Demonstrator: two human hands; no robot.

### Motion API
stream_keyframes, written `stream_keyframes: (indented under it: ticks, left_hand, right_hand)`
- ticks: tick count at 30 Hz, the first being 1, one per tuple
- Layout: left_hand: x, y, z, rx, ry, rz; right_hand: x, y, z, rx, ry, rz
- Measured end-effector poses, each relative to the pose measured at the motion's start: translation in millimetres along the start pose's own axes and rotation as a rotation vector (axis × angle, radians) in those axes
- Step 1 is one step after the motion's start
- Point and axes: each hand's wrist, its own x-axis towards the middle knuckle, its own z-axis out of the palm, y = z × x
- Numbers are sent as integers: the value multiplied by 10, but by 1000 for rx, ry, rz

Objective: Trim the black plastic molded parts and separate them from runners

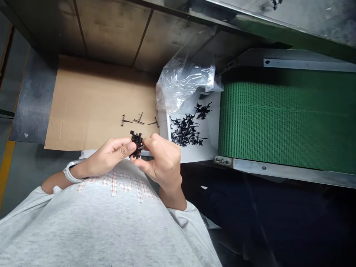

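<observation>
Close in front of my body, my left hand (118,151) pinches a small black molded plastic part (136,140) between thumb and fingers. My right hand (161,157) is closed at the part's right side, its fingertips touching it; whether it also grips a separate small piece is hidden. Just beyond the hands, a few thin black T-shaped pieces (139,119) lie on a cardboard sheet (91,100). To the right of them, a heap of black plastic parts (185,130) rests in a white bin (213,144).
Clear plastic film (178,83) bunches over the bin's far side. A green conveyor belt (278,122) with metal side rails (292,176) adjoins the bin on the right. A metal panel (111,33) rises behind the cardboard, and a dark plate (36,100) shows at left.
</observation>
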Motion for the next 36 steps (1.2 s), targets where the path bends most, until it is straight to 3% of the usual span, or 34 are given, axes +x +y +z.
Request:
stream_keyframes:
  ticks: [36]
  left_hand:
    - [-21,-2,-2,62,19,12]
  right_hand:
    - [3,-16,-23,-10,2,-7]
